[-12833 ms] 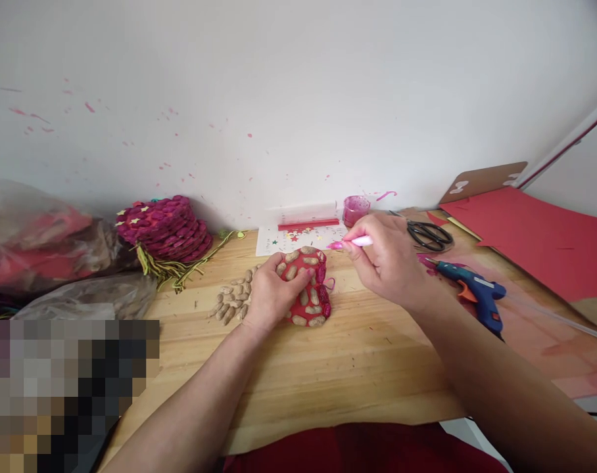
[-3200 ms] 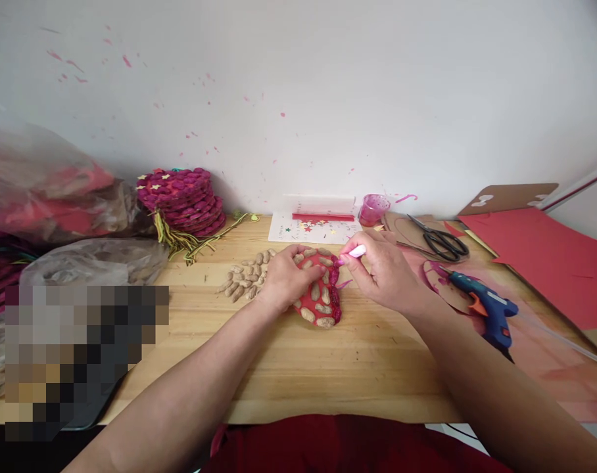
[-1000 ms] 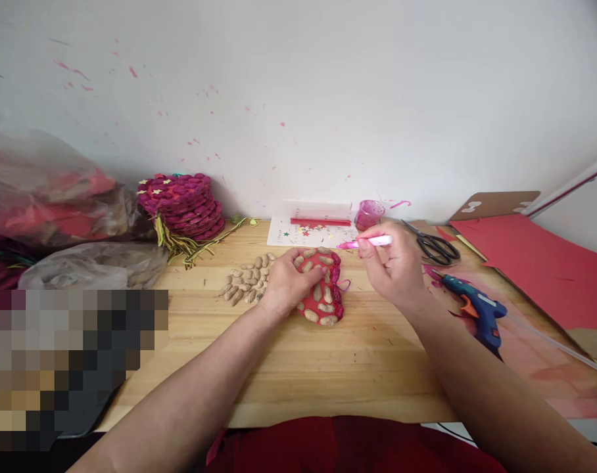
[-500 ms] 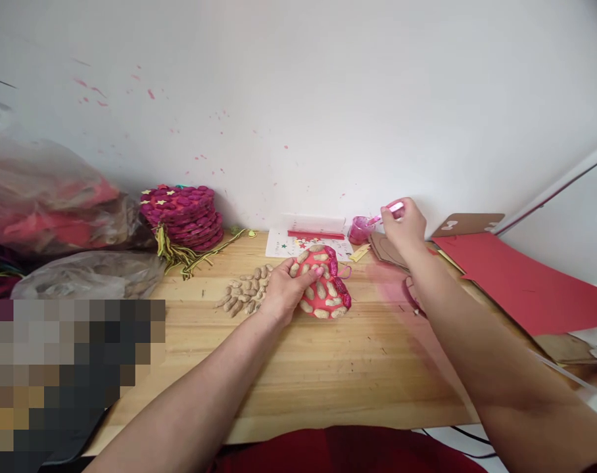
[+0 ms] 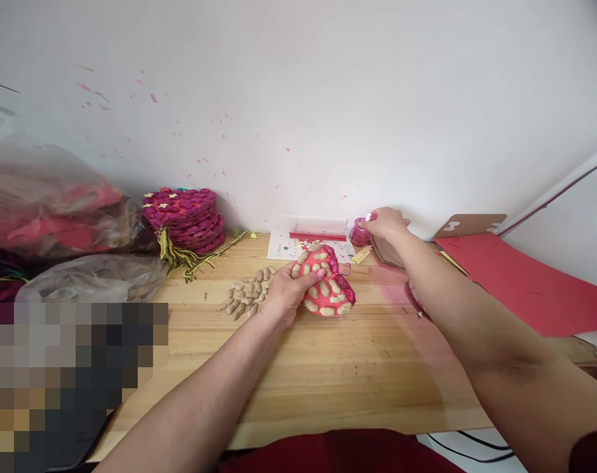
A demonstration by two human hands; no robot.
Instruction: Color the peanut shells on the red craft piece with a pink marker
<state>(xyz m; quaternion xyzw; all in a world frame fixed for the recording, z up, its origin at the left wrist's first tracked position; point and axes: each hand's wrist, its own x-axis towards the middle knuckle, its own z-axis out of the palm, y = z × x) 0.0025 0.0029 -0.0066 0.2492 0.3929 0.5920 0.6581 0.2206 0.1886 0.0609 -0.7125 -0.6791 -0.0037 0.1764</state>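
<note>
My left hand [image 5: 287,292] grips a red craft piece [image 5: 319,286] covered in glued-on peanuts, thumb on top. Peanuts along its right edge are coated magenta; the others are bare. A thin pink loop sticks out from its right side. At the back, my right hand [image 5: 390,225] is closed round a paintbrush [image 5: 369,217] with a pale handle. The brush stands steeply in a small clear cup of pink paint [image 5: 359,235], and its tip is hidden there. Loose peanuts [image 5: 249,292] lie in a pile left of my left hand.
Magenta peanut-covered pieces [image 5: 185,220] with yellow stars and tassels are stacked at back left. Plastic bags [image 5: 86,279] lie beside them. A white sheet [image 5: 277,248] with small stars is near the wall. Red card [image 5: 520,282] and cardboard [image 5: 469,225] lie right.
My right hand has moved left and down to the paint cup, tilting the brush more upright. My left hand still holds the peanut piece in nearly the same place.
</note>
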